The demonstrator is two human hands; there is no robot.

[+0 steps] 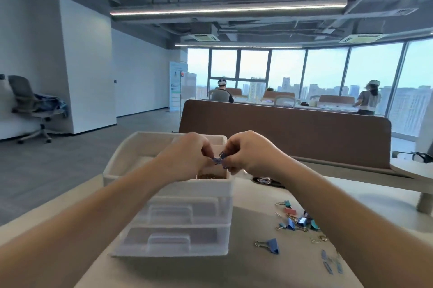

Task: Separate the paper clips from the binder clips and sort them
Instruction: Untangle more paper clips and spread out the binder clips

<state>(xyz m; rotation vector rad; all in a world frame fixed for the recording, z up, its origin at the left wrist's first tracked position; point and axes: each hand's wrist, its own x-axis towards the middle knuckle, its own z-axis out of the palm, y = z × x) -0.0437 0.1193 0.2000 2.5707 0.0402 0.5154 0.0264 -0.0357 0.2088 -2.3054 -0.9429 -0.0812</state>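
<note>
- Pale surface — carries everything listed; a brown divider panel stands along its far edge.
- White drawer organiser sits left of centre, with two translucent drawers stacked facing the camera. Its open top compartment holds something brownish, too blurred to name.
- Left hand and right hand meet above that compartment. Each grip is pinched tight, fingertips curled in, on one tangle of blue paper clips held between them in the air.
- Mixed binder clips — blue, teal, pink — lie scattered on the surface right of the organiser, beside the right forearm.
- Single blue binder clip lies apart from that scatter, nearer the camera.
- Loose paper clips, blue, lie near the bottom right.
</note>
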